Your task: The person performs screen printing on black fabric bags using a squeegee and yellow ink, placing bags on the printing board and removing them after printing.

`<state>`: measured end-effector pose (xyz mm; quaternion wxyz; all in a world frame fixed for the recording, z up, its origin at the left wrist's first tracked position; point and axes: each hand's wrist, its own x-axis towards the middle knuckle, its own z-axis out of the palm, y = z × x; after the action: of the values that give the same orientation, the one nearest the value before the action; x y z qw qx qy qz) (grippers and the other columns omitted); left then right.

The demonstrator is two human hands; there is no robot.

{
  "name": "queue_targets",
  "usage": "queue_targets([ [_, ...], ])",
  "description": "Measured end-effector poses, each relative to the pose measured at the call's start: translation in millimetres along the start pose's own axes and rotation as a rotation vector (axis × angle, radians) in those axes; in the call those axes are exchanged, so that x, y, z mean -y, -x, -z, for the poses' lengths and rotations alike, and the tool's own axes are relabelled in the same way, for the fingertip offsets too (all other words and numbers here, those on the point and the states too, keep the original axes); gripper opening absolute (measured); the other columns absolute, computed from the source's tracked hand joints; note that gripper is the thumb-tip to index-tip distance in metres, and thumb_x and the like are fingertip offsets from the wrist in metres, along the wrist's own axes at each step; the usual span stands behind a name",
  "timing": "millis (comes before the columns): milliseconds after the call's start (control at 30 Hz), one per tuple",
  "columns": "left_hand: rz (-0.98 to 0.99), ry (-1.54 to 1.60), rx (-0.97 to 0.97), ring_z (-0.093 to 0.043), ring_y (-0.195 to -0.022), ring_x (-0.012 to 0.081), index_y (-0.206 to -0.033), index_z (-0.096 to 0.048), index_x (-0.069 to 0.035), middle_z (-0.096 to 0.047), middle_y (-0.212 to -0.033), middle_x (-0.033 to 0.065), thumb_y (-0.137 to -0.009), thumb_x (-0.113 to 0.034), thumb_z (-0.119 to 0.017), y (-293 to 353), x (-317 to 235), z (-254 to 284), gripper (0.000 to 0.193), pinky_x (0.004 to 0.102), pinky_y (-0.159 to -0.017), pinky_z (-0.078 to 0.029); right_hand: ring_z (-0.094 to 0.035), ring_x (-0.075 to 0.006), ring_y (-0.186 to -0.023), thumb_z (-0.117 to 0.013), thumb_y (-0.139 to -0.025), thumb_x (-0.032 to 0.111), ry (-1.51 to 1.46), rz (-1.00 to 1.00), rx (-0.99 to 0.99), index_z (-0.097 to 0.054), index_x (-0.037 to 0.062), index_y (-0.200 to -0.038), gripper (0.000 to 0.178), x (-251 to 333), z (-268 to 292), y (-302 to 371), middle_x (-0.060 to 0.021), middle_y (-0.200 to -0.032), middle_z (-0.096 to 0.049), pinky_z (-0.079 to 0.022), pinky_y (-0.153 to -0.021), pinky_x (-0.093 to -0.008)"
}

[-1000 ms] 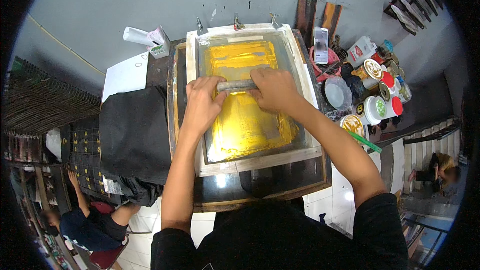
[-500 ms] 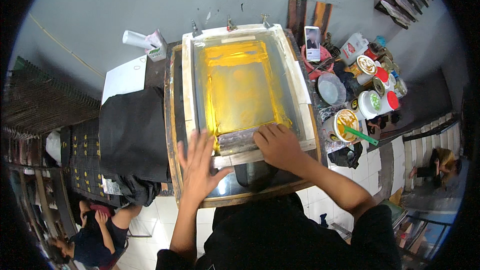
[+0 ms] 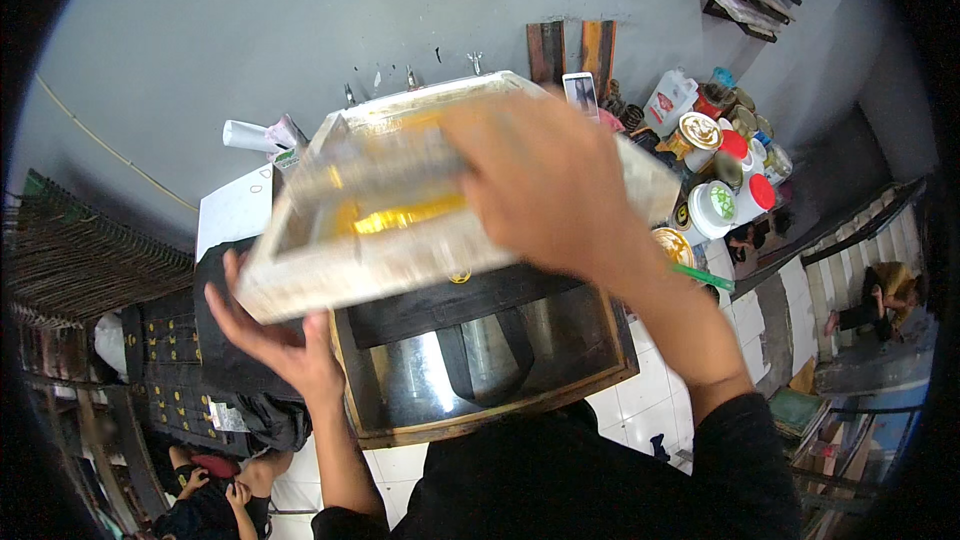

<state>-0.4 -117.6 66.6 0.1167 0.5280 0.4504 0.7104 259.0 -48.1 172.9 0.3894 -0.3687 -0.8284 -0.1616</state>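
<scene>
A white-edged screen printing frame (image 3: 380,280) is tilted, its near side lifted off the board (image 3: 400,430). Under its near left corner is my left hand (image 3: 290,350), thumb and spread fingers cupping the edge. My right hand (image 3: 550,185), smeared by motion, grips a squeegee (image 3: 385,168) over the mesh, where yellow ink (image 3: 410,215) shows. Beneath the frame lies a black fabric bag (image 3: 420,308) with a loop handle (image 3: 485,395) toward me. Part of a yellow print (image 3: 460,277) shows on it; the frame hides the rest.
Black fabric (image 3: 225,360) is stacked at left beside a white sheet (image 3: 235,210). Paint tubs (image 3: 712,208), a jug (image 3: 670,100) and a phone (image 3: 580,92) stand at right. Metal clamps (image 3: 410,78) line the frame's far edge. Two people sit at lower left and far right.
The frame's near side has risen from the board, uncovering the black bag. My left hand has moved left to its corner. My right hand has lifted the squeegee up and away from me.
</scene>
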Motion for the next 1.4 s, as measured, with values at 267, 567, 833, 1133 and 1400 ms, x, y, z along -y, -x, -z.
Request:
queue_targets([
  [267,0.587,-1.015,0.574,-0.035,-0.144,0.0418,-0.155,-0.03,0.002,-0.035,-0.154,0.0323,-0.08,-0.035,-0.087,48.5,84.8,46.6,0.102,0.0445,-0.118,-0.032,-0.07,-0.0412,-0.094,-0.068,-0.088,0.021,0.014,-0.419,0.271,-0.069,-0.006,-0.1,0.03,-28.7,41.8,-158.6,-0.0287,-0.099,-0.072,-0.055,-0.084,-0.0474],
  [567,0.672,-0.545,0.114,-0.051,-0.081,0.0095,-0.099,-0.066,-0.001,-0.06,-0.086,-0.0028,-0.093,-0.01,-0.074,26.0,126.3,223.0,0.013,0.0245,-0.076,-0.043,-0.067,-0.044,-0.1,-0.076,-0.082,0.029,0.124,-0.148,0.058,-0.069,-0.0014,-0.101,0.037,-99.9,9.9,-187.1,-0.0274,-0.103,-0.071,-0.051,-0.088,-0.0484],
  [833,0.015,-1.401,-0.084,-0.061,-0.12,0.0421,-0.131,-0.06,0.004,-0.065,-0.128,0.0261,-0.094,-0.017,-0.069,-36.2,83.3,304.0,0.043,0.046,-0.104,-0.046,-0.067,-0.0436,-0.098,-0.077,-0.08,0.029,0.08,-0.097,0.041,-0.071,-0.001,-0.101,0.037,-96.2,3.4,-189.3,-0.0264,-0.101,-0.071,-0.051,-0.087,-0.048],
  [1133,0.334,-1.256,0.933,-0.04,-0.147,0.0379,-0.143,-0.05,0.01,-0.055,-0.144,0.028,-0.1,-0.032,-0.057,87.5,161.1,193.3,0.061,0.0535,-0.126,-0.017,-0.068,-0.0451,-0.102,-0.076,-0.081,0.027,0.107,-0.149,0.097,-0.072,-0.0046,-0.104,0.039,-97.8,3.8,-202.4,-0.031,-0.105,-0.07,-0.053,-0.09,-0.0488],
  [1400,0.666,-0.879,0.376,-0.071,-0.081,0.021,-0.11,-0.072,0.007,-0.075,-0.091,0.0209,-0.098,-0.012,-0.059,36.7,70.3,152.1,0.026,0.0372,-0.078,-0.055,-0.068,-0.0451,-0.103,-0.074,-0.08,0.027,0.132,-0.123,0.083,-0.074,-0.0012,-0.105,0.038,-109.9,1.8,-199.8,-0.0299,-0.105,-0.071,-0.053,-0.091,-0.0495],
])
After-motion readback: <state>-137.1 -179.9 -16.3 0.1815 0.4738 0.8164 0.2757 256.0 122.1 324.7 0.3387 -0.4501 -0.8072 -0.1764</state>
